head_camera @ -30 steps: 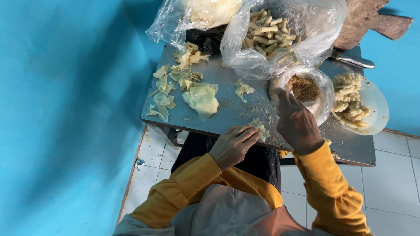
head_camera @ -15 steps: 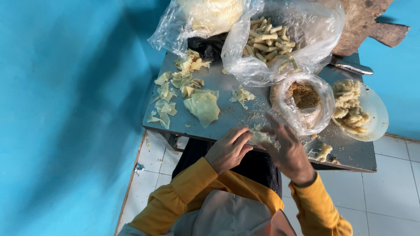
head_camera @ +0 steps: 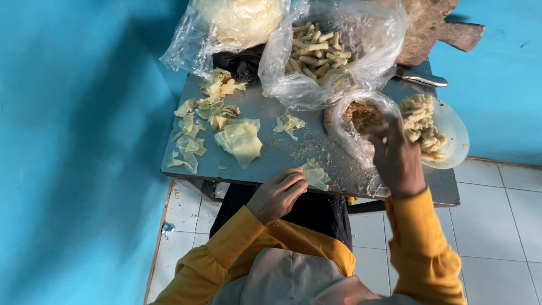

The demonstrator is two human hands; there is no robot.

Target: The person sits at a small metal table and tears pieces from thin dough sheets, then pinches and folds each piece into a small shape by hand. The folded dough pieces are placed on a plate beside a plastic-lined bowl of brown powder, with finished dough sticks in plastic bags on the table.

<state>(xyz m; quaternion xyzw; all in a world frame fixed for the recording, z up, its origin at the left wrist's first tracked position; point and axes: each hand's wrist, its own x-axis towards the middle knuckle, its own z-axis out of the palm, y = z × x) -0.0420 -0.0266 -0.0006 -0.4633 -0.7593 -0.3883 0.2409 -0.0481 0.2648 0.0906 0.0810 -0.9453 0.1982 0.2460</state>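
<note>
While left hand (head_camera: 276, 195) pinches pale crumpled wrapper (head_camera: 316, 174), right hand (head_camera: 395, 155) grip unclear

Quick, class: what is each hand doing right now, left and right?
Left hand: fingers curled, pinning a small pale wrapper at the table edge.
Right hand: reaching into the bag of brown crumbs; grip cannot be told.

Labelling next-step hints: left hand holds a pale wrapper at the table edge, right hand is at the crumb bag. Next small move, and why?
Probably carry a pinch from the clear plastic bag of brown crumbly filling to the pale thin dough wrapper: the right hand reaches into it, while the left hand pins the wrapper flat, apparently unfilled.
</note>
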